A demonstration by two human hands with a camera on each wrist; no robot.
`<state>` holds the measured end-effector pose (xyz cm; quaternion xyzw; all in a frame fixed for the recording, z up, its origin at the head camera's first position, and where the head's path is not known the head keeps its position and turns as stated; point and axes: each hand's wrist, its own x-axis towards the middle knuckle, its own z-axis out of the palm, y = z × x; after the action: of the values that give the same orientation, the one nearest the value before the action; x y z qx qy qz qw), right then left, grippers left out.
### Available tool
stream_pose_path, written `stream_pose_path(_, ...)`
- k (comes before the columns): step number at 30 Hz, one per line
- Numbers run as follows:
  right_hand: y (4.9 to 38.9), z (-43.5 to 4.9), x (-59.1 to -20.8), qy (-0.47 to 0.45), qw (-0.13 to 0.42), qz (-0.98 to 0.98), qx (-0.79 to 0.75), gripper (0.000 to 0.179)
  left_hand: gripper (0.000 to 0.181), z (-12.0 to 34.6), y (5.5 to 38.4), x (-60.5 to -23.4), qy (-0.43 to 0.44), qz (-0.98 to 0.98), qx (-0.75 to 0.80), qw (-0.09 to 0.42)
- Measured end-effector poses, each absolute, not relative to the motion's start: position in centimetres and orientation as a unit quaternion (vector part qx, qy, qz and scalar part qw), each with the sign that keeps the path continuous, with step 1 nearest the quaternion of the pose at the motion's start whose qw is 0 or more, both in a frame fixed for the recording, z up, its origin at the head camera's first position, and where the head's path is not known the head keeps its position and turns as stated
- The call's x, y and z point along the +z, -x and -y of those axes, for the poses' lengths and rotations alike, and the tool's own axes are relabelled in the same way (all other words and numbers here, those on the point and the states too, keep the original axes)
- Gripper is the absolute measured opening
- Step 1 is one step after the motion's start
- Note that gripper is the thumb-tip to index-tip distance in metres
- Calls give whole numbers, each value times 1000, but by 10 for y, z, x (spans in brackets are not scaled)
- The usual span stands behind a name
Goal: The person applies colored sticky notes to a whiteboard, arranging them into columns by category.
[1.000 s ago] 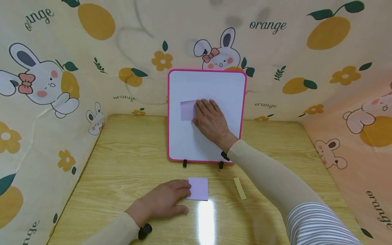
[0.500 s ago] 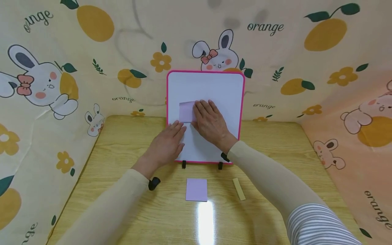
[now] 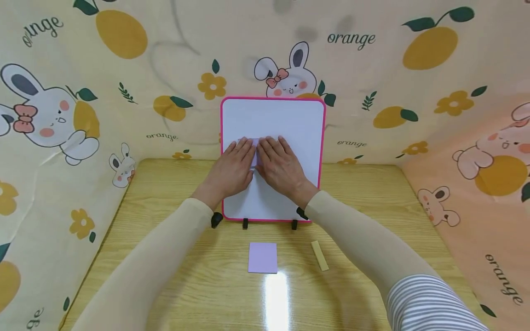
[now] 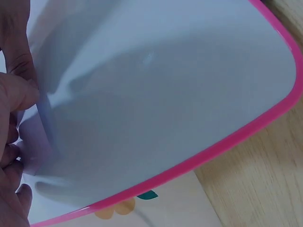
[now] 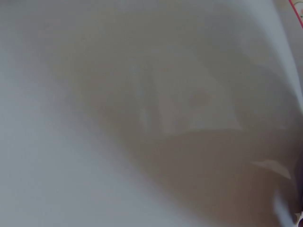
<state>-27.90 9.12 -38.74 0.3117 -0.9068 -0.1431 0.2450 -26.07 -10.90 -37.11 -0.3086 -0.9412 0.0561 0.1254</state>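
A purple sticky note (image 3: 255, 156) lies against a small whiteboard (image 3: 273, 120) with a pink frame, mostly hidden under both hands. My left hand (image 3: 232, 169) rests on its left part with the fingers straight and pointing up. On its right part lies my right hand (image 3: 283, 169), its fingers also straight. Between the two hands a narrow strip of the note shows. In the left wrist view, the note's edge (image 4: 35, 144) stands a little off the board beside the fingers (image 4: 13, 182). The right wrist view holds mostly shaded whiteboard surface (image 5: 61, 175).
A purple sticky-note pad (image 3: 262, 258) lies on the wooden table (image 3: 198, 285) in front of the board. To its right is a thin yellow strip (image 3: 319, 255). Black feet (image 3: 245, 224) support the board. Patterned cloth (image 3: 368, 73) encloses the table's back and sides.
My left hand has left the purple pad on the table and moved up onto the note's left side. The right hand has stayed on the note.
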Motion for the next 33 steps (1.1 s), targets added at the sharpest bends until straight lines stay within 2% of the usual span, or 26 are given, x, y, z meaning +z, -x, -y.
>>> stream_pose_path(8, 278, -93, -387, -305, 237, 908, -162, 67, 72, 122, 266, -371, 289, 952, 48, 92)
stream_pose_path(14, 280, -89, -384, -311, 238, 908, -149, 63, 71, 132, 263, -370, 291, 952, 35, 92)
stream_pose_path(20, 284, -82, -378, -347, 206, 907, -120, 63, 72, 131, 263, -371, 291, 952, 36, 88)
stream_pose_path(27, 280, -98, -378, -307, 206, 917, -150, 65, 69, 131, 264, -373, 298, 948, 43, 100)
stream_pose_path(33, 279, -102, -382, -318, 206, 914, -143, 67, 68, 122, 264, -373, 311, 944, 53, 100)
